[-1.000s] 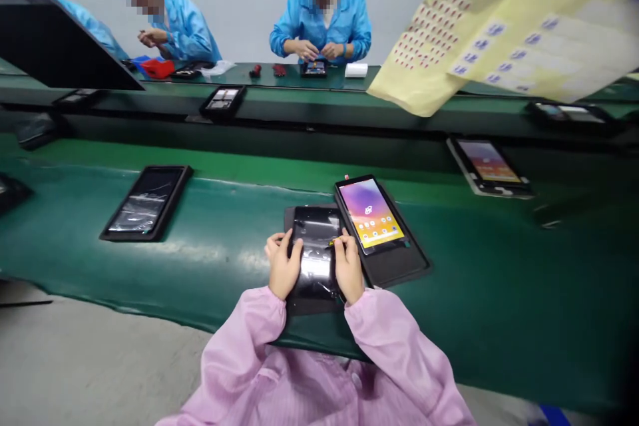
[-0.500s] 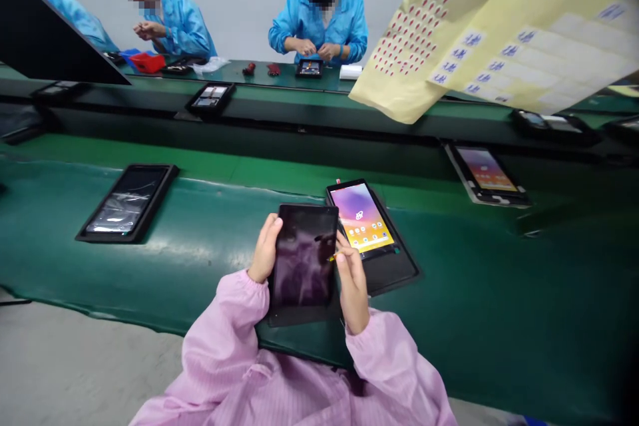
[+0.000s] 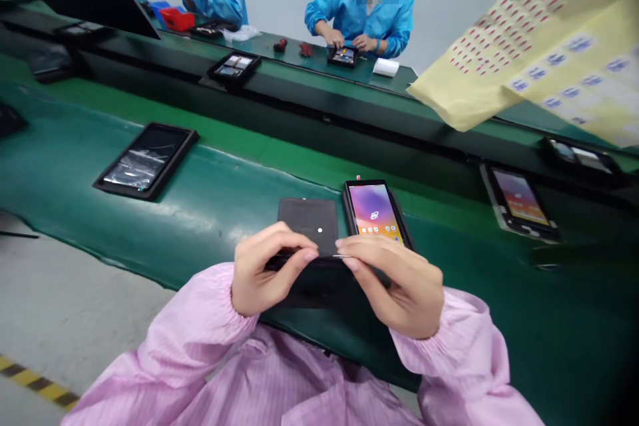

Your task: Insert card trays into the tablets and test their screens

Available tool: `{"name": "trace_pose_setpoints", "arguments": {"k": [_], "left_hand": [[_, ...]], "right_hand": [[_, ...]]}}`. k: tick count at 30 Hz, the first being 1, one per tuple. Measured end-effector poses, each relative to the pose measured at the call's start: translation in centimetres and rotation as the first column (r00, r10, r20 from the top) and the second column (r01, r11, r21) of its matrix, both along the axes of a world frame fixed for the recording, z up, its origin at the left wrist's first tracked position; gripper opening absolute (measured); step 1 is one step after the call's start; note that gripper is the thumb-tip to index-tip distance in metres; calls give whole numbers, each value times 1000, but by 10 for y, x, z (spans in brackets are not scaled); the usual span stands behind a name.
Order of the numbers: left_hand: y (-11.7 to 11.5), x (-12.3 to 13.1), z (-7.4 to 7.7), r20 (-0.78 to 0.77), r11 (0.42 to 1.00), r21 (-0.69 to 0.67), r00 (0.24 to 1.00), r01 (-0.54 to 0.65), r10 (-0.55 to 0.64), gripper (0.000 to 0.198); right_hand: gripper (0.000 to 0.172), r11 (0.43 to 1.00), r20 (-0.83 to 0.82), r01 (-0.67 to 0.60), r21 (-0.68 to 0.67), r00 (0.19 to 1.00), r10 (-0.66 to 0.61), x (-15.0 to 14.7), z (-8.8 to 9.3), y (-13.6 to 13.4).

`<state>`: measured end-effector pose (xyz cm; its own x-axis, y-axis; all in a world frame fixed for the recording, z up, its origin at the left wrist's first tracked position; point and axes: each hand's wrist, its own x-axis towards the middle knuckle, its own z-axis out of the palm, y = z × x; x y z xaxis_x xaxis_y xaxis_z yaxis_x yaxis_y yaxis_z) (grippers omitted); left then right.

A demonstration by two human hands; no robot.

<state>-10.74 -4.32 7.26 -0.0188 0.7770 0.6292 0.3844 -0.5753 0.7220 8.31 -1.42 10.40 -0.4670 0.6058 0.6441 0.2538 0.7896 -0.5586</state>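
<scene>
Two hands, both pinched narrow: left hand (image 3: 267,273) hold hidden, right hand (image 3: 407,283) on thin sliver (image 3: 342,255); dark panel (image 3: 302,223) just far of fingertips, left hand nearer, long axis unclear

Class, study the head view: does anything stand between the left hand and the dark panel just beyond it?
Nothing visible does. The left hand overlaps the near part of the dark panel in this view, though contact is unclear. The lit tablet lies to the panel's right, outside that path.
</scene>
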Motion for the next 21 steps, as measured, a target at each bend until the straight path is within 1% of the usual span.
{"name": "trace_pose_setpoints", "arguments": {"k": [3,7,9,15,21], "left_hand": [[-17,2,-8,87,992,53,990,-116,111,13],[-27,4,-12,128,969,157,977,-190,171,12],[-28,4,-13,127,967,180,979,-182,161,12],[-32,4,-15,144,970,182,980,-163,137,15],[-34,4,-16,162,972,185,980,-143,113,14]], "right_hand": [[18,996,131,-75,47,989,69,-13,5,-6],[13,992,218,-101,80,973,82,-22,5,-14],[12,990,230,-109,85,969,87,-23,6,-17],[11,986,307,-115,121,949,73,-23,6,-23],[13,972,330,-201,124,932,150,-24,9,-23]]}}
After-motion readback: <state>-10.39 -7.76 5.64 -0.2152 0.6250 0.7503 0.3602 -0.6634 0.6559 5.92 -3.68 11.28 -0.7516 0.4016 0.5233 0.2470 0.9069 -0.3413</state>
